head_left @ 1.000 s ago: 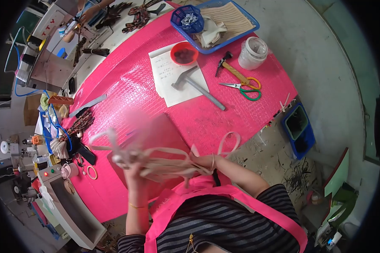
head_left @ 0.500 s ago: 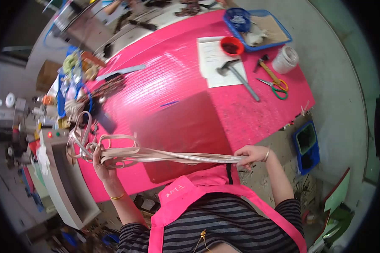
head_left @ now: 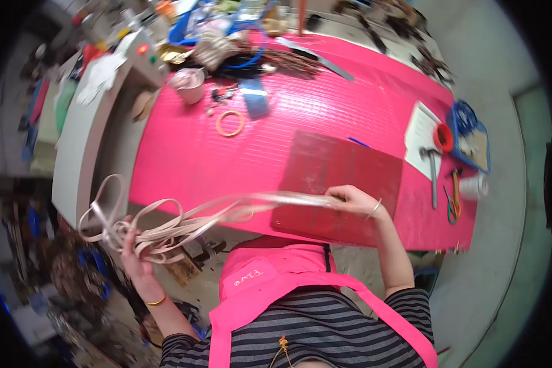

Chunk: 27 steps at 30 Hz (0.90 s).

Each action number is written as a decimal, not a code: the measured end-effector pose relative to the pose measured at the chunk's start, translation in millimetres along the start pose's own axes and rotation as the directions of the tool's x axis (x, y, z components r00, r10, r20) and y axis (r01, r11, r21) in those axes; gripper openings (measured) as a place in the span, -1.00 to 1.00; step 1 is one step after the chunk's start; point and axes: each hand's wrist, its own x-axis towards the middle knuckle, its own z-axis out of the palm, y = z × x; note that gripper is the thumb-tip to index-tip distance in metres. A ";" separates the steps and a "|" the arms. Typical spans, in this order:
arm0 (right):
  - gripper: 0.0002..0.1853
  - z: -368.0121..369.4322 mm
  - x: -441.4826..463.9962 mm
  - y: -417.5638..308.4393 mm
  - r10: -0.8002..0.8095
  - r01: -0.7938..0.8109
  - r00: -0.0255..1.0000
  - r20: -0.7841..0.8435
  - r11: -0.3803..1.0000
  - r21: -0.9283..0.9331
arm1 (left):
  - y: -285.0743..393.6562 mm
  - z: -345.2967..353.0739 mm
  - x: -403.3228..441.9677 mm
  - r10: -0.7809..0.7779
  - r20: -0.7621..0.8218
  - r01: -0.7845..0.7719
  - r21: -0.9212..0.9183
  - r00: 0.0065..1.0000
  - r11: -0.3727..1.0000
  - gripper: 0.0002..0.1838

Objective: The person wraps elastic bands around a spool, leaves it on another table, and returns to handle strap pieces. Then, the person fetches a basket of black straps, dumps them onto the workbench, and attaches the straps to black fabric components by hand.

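Note:
A long bundle of pale beige straps [head_left: 221,211] stretches between my two hands. My left hand [head_left: 135,251] is closed round its looped, tangled end, beyond the table's front edge at the left. Over a dark red mat [head_left: 343,178], my right hand [head_left: 352,200] pinches the gathered straight end. Several loops hang loose above and around my left hand. The straps sag slightly in the middle and look blurred there. The mat lies flat on the pink table [head_left: 196,159].
At the right are a hammer [head_left: 433,178], scissors [head_left: 452,205], a red bowl [head_left: 443,138], paper [head_left: 418,138], a blue basket [head_left: 486,150] and a white jar [head_left: 474,186]. A tape ring [head_left: 230,124], cup [head_left: 189,86] and phone [head_left: 254,98] lie at the back left.
The view has swung left. My hands, first close together, have moved apart, drawing the straps out lengthwise between them. Both hands still hold the straps.

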 end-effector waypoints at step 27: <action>-0.73 324.6 55.7 -22.4 -0.055 0.682 0.212 0.976 0.724 -0.107 | -200.9 -105.8 -337.7 -0.309 -0.782 -0.346 -0.542 0.541 0.766 -0.64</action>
